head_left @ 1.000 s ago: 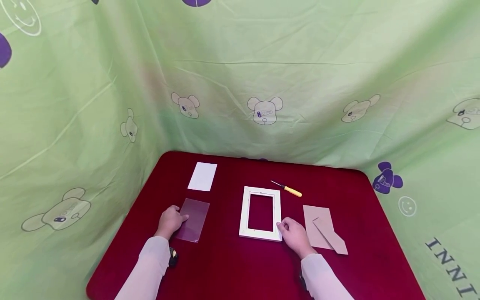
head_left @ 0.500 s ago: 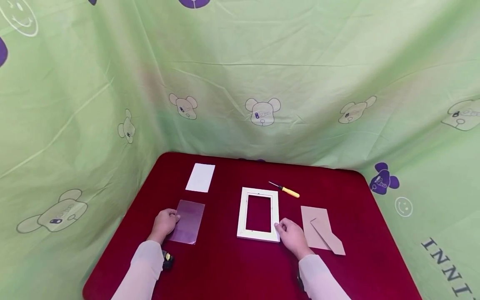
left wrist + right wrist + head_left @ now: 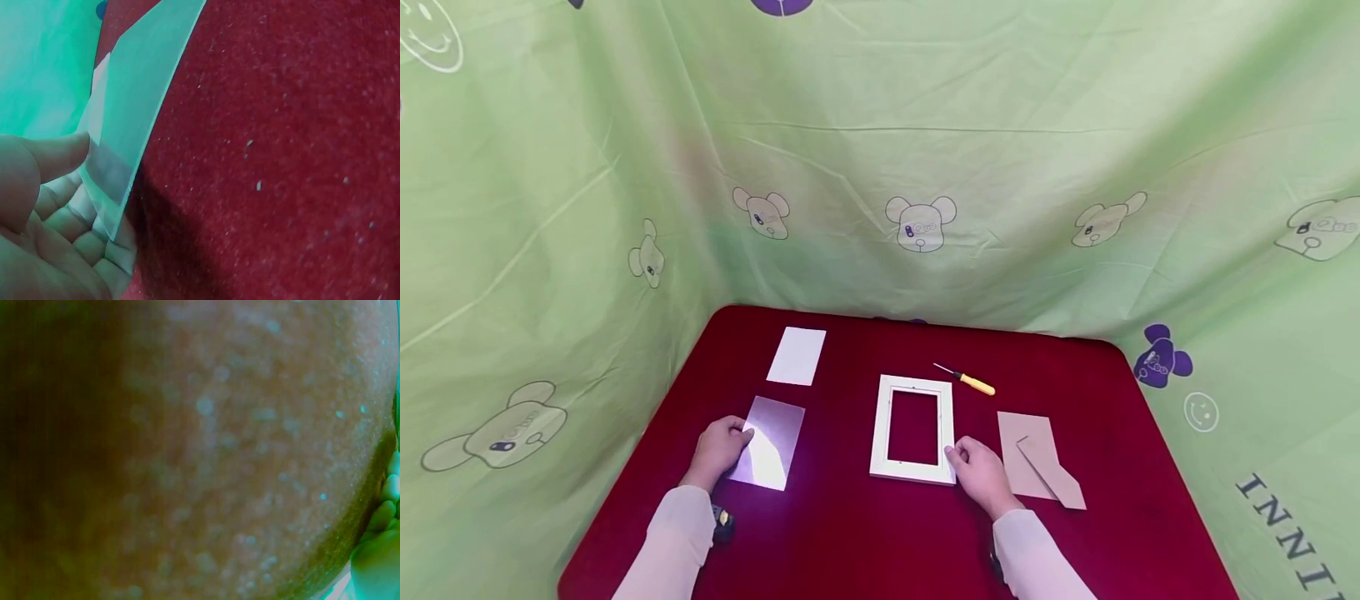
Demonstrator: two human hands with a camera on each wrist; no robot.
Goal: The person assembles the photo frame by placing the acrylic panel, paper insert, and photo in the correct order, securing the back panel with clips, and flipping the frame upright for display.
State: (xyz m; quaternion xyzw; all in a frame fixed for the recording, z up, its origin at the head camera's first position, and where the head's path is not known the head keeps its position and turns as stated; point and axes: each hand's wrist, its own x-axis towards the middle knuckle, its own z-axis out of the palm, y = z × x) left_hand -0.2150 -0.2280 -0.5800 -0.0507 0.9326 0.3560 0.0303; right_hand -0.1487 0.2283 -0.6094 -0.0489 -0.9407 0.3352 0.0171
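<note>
My left hand (image 3: 717, 450) pinches the left edge of a clear rectangular sheet (image 3: 778, 437). In the left wrist view the thumb lies on one face of the sheet (image 3: 140, 81), with the fingers behind it. The sheet is tilted above the red cloth and catches a bright glare. At the middle of the table lies a white picture frame (image 3: 881, 429) with an open centre. My right hand (image 3: 983, 477) holds the frame's lower right side between thumb and fingers. The right wrist view is mostly blurred cloth, with part of the hand (image 3: 381, 550) at its edge.
A white rectangular card (image 3: 796, 356) lies at the back left. Behind the frame is a screwdriver (image 3: 977, 384) with a yellow handle. A brown backing board (image 3: 1018, 475) with a stand leg lies right of my right hand. Green printed cloth (image 3: 850, 150) hangs around the red table (image 3: 850, 542).
My left hand has shifted left and changed its hold on the clear sheet, which has moved slightly left, tilted and now shines brightly. The right hand keeps its place at the frame.
</note>
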